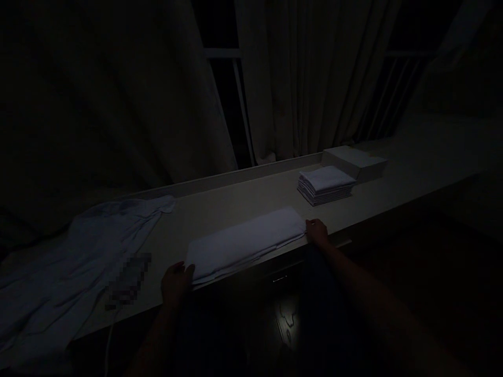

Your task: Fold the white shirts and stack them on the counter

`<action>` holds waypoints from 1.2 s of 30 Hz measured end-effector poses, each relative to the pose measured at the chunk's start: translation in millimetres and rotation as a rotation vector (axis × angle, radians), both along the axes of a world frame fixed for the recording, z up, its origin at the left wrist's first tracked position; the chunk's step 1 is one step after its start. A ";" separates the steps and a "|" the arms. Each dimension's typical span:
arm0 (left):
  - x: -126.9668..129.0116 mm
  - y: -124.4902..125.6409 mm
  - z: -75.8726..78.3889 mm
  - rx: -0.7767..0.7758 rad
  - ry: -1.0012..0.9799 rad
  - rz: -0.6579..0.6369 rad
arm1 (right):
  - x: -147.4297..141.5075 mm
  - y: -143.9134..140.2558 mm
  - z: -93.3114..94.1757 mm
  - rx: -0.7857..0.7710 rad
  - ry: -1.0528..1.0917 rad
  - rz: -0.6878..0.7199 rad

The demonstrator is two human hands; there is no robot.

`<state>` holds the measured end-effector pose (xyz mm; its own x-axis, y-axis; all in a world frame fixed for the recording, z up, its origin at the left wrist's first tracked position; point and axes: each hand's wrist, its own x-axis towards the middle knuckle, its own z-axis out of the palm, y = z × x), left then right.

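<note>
A long, flat folded white cloth (247, 238) lies along the front edge of the white counter. At its left end is my left hand (176, 285), the thumb against the cloth's edge and the fingers loosely bent apart from it. My right hand (317, 231) is closed on the cloth's right end, where the fabric bunches slightly at the fingertips. Beyond that hand stands a neat stack of folded white cloths (326, 183). Loose, rumpled white cloth (98, 238) spreads over the counter's left side and hangs down over its front edge.
A pale box (353, 159) sits behind the stack on the counter (236, 201). A blurred-out object (129, 277) lies left of my left hand, a white cable (109, 340) running down from it. Curtains (291, 78) hang behind a low back ledge. The room is dim.
</note>
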<state>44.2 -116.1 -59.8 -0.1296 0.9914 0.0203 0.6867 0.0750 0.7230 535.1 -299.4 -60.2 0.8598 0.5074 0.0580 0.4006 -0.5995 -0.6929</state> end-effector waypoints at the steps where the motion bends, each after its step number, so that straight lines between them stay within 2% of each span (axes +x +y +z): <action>1: 0.3 1.3 -0.8 0.000 0.003 0.002 | -0.6 0.5 0.3 -0.020 0.008 0.023; 5: 1.2 8.9 -8.0 -0.010 0.009 0.031 | -1.8 1.8 -0.9 -0.067 0.014 0.093; 11: 3.2 14.8 -22.3 0.025 0.011 0.035 | -2.7 2.9 -5.1 -0.067 -0.033 0.082; 18: 3.9 10.7 -21.4 0.072 0.080 -0.049 | -18.5 6.3 1.2 0.002 -0.202 0.077; 21: 1.9 7.1 -16.4 0.109 0.135 -0.119 | -22.6 2.7 6.0 0.025 -0.398 0.188; 25: 7.7 -2.6 -8.7 0.202 0.220 -0.134 | -22.1 -2.8 7.7 -0.076 -0.620 0.410; 27: 25.3 -7.7 -5.9 0.331 0.307 -0.215 | -32.5 6.5 7.9 -0.095 -0.647 0.464; 30: 76.1 -11.0 -2.5 0.488 0.412 -0.508 | -76.9 46.7 10.2 -0.032 -0.663 0.645; 32: 116.7 -8.4 -0.4 0.486 0.445 -0.667 | -120.7 85.1 12.3 -0.011 -0.639 0.794; 34: 148.6 -1.5 0.0 0.422 0.490 -0.721 | -162.4 121.6 13.4 -0.041 -0.567 0.934; 36: 162.2 8.5 -3.1 0.353 0.540 -0.733 | -188.7 147.0 12.3 -0.095 -0.515 1.033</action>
<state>206.4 -107.6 -62.9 0.6306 0.7478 0.2075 0.7220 -0.6634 0.1963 346.3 -152.4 -47.9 -0.0810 0.9754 0.2051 0.9516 0.1369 -0.2752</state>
